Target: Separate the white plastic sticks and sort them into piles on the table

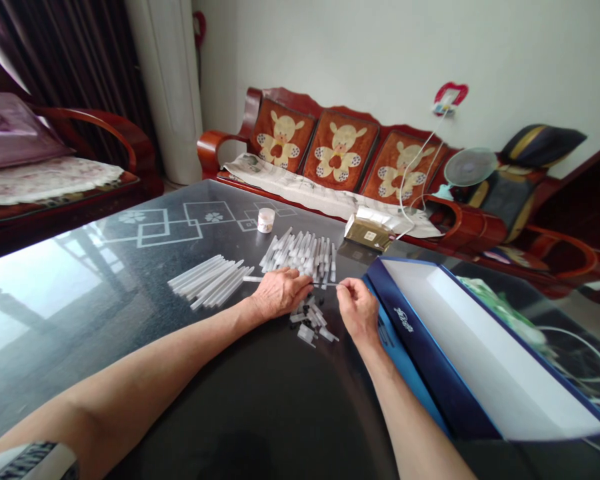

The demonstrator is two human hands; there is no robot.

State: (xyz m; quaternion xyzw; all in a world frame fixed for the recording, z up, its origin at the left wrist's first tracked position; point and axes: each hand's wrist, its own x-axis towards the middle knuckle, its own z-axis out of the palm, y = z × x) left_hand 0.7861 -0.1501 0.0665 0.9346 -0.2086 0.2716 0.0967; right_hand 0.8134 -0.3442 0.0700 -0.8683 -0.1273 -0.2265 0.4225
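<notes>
My left hand (283,292) is closed around a slim white tube (251,279), whose end sticks out to the left of the palm. A thin dark tip shows past its fingertips on the right. Facing it a short way off, my right hand (359,308) pinches a small thin white piece (331,285). Just beyond the left hand lies a pile of whitish tubes (300,250). Longer white tubes (210,280) rest side by side to the left. Below and between the hands are small clear and black pieces (310,320), too small to make out fully.
An open blue box (440,353) with a white inside stands close beside my right forearm. A small white jar (266,221) and a tissue box (369,231) sit farther back on the dark glossy table (240,400). Green-white packaging (505,310) and white cables lie behind the blue box.
</notes>
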